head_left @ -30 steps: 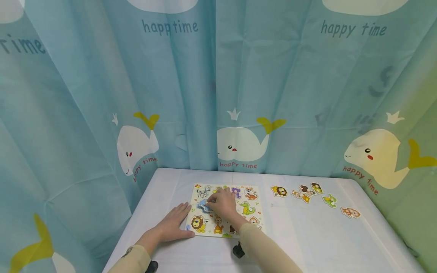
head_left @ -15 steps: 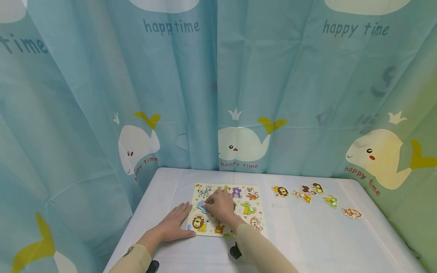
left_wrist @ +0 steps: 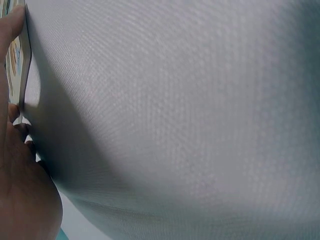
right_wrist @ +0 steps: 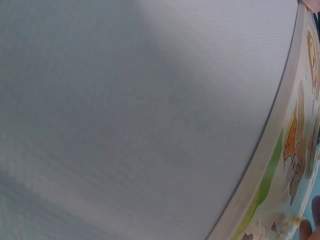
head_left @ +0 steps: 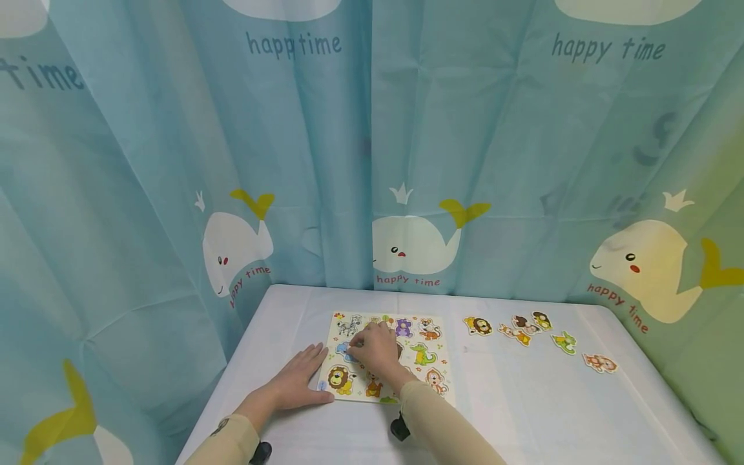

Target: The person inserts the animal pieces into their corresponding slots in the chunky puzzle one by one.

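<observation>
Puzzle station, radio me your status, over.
Left grip resting at edge of puzzle board. Right grip pinching blue piece on board. Loose pieces lie right, clear of both.

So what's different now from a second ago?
The right hand and sleeve have shifted slightly left, uncovering more of the monkey on the puzzle board. The pinched blue animal piece seems to sit flatter. Unchanged: the left hand at the board's left edge, the loose animal pieces.

Perhaps a curtained-off workspace, whale-print curtain (head_left: 325,142), white table (head_left: 523,400)
</observation>
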Action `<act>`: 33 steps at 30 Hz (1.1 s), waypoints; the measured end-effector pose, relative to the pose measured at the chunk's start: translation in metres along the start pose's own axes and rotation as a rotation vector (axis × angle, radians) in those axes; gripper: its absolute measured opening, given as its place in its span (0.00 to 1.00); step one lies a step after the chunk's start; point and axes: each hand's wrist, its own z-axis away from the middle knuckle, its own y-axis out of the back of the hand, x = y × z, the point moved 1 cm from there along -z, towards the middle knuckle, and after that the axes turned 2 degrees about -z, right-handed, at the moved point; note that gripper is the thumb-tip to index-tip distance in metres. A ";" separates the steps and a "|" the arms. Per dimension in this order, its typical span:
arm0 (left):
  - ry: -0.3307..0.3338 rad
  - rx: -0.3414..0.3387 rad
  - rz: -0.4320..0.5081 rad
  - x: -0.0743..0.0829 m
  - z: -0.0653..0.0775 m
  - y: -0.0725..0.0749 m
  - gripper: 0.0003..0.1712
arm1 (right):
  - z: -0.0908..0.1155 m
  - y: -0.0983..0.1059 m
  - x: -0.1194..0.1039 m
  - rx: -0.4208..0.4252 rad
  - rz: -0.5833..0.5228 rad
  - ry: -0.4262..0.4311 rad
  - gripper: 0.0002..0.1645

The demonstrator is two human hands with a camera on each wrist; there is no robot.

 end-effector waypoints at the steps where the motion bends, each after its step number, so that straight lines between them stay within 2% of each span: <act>1: 0.001 0.000 -0.001 0.000 0.000 0.000 0.63 | 0.000 0.000 0.000 0.003 0.001 0.003 0.08; 8: 0.016 -0.002 -0.005 0.001 0.000 0.000 0.64 | -0.001 -0.001 0.000 -0.001 0.015 -0.005 0.07; 33: -0.002 0.001 -0.011 0.001 -0.001 0.000 0.63 | 0.001 -0.002 0.001 -0.012 -0.030 -0.027 0.06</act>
